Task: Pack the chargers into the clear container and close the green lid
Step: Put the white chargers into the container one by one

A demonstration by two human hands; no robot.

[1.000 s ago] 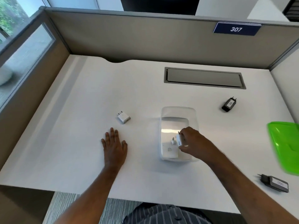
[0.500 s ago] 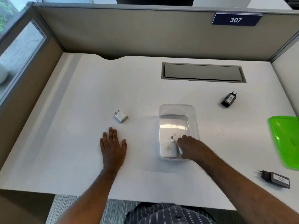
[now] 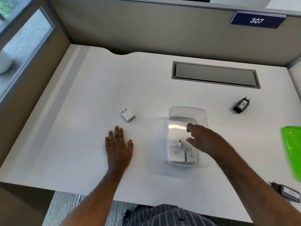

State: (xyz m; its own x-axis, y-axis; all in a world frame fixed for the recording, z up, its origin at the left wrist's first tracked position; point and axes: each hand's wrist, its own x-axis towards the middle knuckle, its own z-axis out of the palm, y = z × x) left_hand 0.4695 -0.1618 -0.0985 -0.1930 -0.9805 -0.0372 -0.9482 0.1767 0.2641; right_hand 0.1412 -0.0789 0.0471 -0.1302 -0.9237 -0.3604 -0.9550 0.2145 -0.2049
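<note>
Clear container (image 3: pixel 189 111) lengthwise away, two chargers' (image 3: pixel 190 156) prongs pointing away

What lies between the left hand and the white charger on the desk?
Nothing: in the head view, only bare desk separates the left hand from the white charger.

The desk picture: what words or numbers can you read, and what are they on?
"307": white number on the blue sign on the back wall.
"028": label on the black charger at the far right, read sideways.
"032", probably: label on the black charger at the near right edge, upside down and blurred.
An apple logo, no words: on the big white charger in the clear container.
A small triangle mark: on the small white charger beside it.
</note>
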